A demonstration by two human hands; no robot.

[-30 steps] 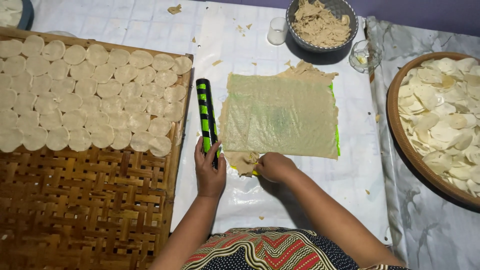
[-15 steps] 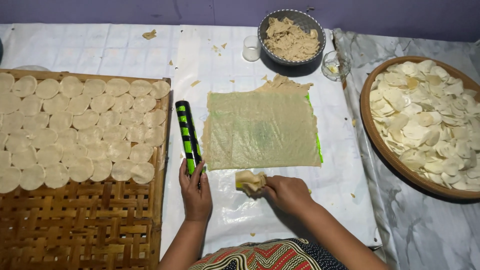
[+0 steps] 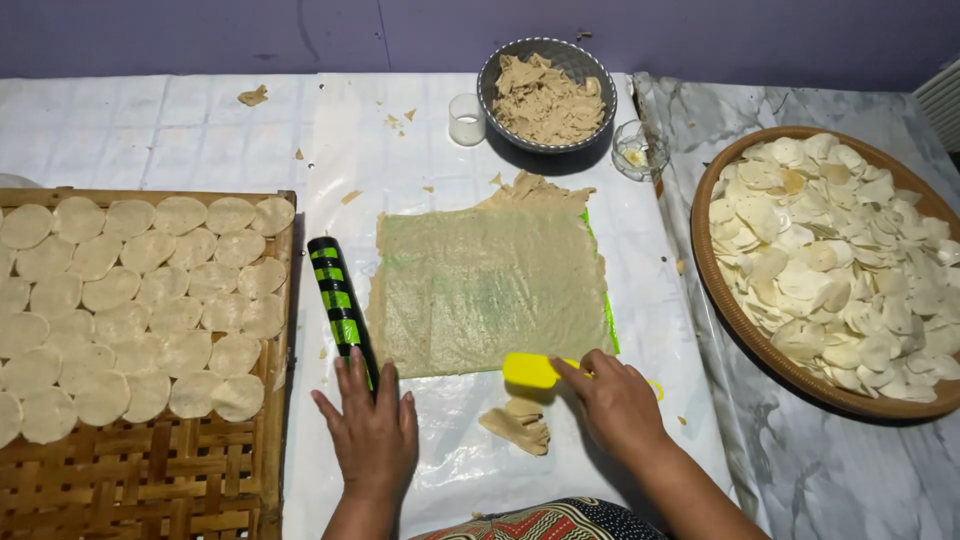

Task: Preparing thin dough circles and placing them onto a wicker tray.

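A thin rectangular sheet of rolled dough lies on white plastic over a green mat. My right hand grips a yellow scraper at the sheet's near edge. A small clump of trimmed dough rests just in front of the scraper. My left hand lies flat, fingers spread, over the near end of a black and green rolling pin, which lies left of the sheet.
A woven bamboo tray at the left holds several round dough discs. A round basket of pale discs sits at the right. At the back stand a grey bowl of dough scraps, a white cup and a small glass.
My right hand dropped the trimmed dough clump and now holds the yellow scraper at the sheet's edge. My left hand stayed at the rolling pin's end. The view shifted.
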